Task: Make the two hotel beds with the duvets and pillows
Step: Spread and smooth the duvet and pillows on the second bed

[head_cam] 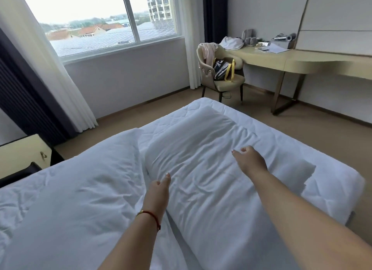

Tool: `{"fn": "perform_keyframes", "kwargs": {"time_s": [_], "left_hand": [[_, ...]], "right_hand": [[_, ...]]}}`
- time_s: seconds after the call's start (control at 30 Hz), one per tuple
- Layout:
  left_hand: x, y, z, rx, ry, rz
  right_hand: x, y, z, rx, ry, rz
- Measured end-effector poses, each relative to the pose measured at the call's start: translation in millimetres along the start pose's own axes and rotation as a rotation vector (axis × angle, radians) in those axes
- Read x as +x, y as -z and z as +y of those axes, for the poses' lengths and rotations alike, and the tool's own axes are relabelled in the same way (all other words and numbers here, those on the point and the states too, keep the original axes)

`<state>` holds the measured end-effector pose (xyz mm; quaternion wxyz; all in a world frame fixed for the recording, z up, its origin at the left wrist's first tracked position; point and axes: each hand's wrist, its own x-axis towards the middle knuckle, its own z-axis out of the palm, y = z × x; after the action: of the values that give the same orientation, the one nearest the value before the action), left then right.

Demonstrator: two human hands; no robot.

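A white bed (332, 181) fills the lower view. A long white pillow (193, 141) lies along its middle, and a second white pillow (80, 181) lies to its left. My left hand (159, 187) rests with loose fingers at the near left edge of the long pillow, holding nothing. My right hand (249, 161) hovers over the pillow's right side, fingers loosely curled and empty. A red string bracelet circles my left wrist.
A beige chair (225, 82) with a black-and-yellow bag and a pink garment stands beyond the bed's far end. A long desk (302, 60) with clutter runs along the right wall. A nightstand (22, 153) sits at the left. Carpeted floor surrounds the bed.
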<state>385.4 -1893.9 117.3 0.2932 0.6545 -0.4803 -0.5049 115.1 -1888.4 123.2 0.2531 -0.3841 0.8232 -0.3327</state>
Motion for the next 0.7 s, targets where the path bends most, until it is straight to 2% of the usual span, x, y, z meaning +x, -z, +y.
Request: {"fn": "perform_keyframes", "kwargs": {"time_s": [0.13, 0.3, 0.47, 0.7], "left_hand": [[68.4, -75.6, -0.5, 0.033, 0.182, 0.124], [125.5, -121.2, -13.7, 0.15, 0.411, 0.363], [144.6, -121.0, -41.8, 0.057, 0.478, 0.481], [154.1, -115.6, -73.4, -0.077, 0.588, 0.468]], "right_hand": [[127.8, 24.9, 22.5, -0.138, 0.015, -0.008], [241.4, 20.9, 67.2, -0.321, -0.115, -0.254], [295.7, -3.8, 109.1, -0.012, -0.319, -0.529], [323.4, -29.2, 146.2, 0.066, -0.419, -0.664]]}}
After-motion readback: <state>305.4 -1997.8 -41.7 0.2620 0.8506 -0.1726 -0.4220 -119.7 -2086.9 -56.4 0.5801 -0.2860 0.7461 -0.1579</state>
